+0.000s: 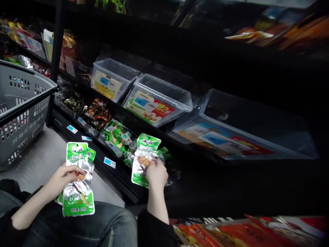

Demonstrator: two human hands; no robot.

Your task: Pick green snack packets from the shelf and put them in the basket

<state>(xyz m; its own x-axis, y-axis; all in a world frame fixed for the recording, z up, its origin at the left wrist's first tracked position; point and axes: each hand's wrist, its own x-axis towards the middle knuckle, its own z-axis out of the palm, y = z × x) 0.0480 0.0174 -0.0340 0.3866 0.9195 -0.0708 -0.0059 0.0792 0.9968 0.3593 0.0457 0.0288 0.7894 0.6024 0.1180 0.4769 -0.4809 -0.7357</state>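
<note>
With the fingers of the right hand (157, 174) closed, gripping a packet (141, 171) by its right edge, over the low shelf (125, 179). Probably pinched there to leave the front in sight. Across to the left hand (61, 178), with fingers closed too: clamping a bundle (77, 199) of at least two packets by the middle, above the lap (113, 223). Stacked slightly askew, one behind the other, likely pressed so as not to slip. And looking glossy! Green at both ends, silver between, with a food picture midway, a touch crinkled. Just beside the right-hand packet, more green packs (115, 137) on the shelf. Farther out, clear boxes (154, 94) one level up; off left, a grey basket (6, 91).
</note>
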